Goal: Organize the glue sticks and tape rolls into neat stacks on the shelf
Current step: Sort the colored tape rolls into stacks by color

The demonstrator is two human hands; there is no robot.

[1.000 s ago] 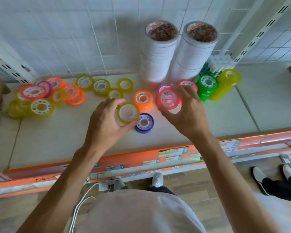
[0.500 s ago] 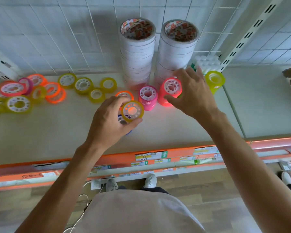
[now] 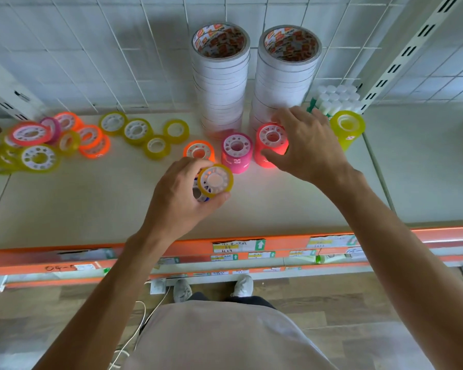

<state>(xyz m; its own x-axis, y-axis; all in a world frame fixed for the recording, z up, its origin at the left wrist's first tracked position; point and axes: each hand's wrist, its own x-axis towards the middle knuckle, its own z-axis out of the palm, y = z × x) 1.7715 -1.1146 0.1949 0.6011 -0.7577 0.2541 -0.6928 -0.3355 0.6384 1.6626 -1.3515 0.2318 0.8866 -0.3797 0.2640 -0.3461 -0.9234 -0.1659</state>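
On the far left of the shelf [image 3: 64, 209] I see a loose heap of yellow, orange and pink tape rolls [image 3: 38, 145], some overlapping, then a few yellow rolls [image 3: 145, 134] lying flat nearer the wall. My left hand [image 3: 179, 201] has its fingers curled round a yellow tape roll [image 3: 215, 180], held just above a blue roll [image 3: 199, 194] that it mostly hides. Behind that sits an orange stack [image 3: 199, 151], with a pink stack [image 3: 237, 153] just beside it. My right hand [image 3: 309, 148] grips the red-pink stack [image 3: 270, 145], fingers over its top, thumb against its side. Two tall white tape stacks [image 3: 251, 81] stand at the back wall. Right of them are white-capped glue sticks [image 3: 337, 98] and a yellow stack [image 3: 347, 128].
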